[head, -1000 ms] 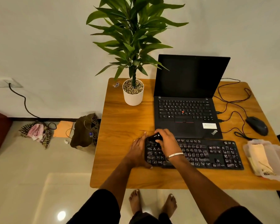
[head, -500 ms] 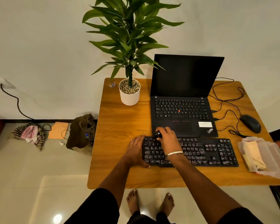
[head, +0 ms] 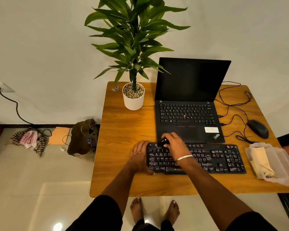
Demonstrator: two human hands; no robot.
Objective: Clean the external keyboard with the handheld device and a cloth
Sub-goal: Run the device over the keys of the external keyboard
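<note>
- My right hand [head: 173, 145] is over the upper left corner of the external keyboard [head: 207, 159], its fingers curled tight round the small black handheld device [head: 163, 142], which they press down onto the top row of keys.
- My left hand [head: 139, 155] lies flat against the left end of that keyboard, fingers straight and close together, the thumb at the near corner; it grips nothing.
- The keyboard is black, lies along the near part of the wooden surface [head: 123, 130], and shows pale dusty smears across many keys.
- Just behind the keyboard sits an open black laptop [head: 188, 104] with a dark screen; its front edge is nearly touching the keyboard's back edge.
- A pale folded cloth [head: 261, 161] lies inside a clear plastic container [head: 284, 169] to the right of the keyboard, near the right edge of the surface.
- A black mouse [head: 258, 129] rests behind that container, with black cables [head: 232, 104] looping from it toward the laptop's right side.
- A leafy plant in a white pot [head: 133, 100] stands at the far left of the surface, beside the laptop.
- On the floor to the left are a dark bag [head: 83, 139] against the wall and a heap of checked fabric [head: 28, 139] further left.
- My bare feet [head: 154, 212] stand on the tiled floor under the near edge.
</note>
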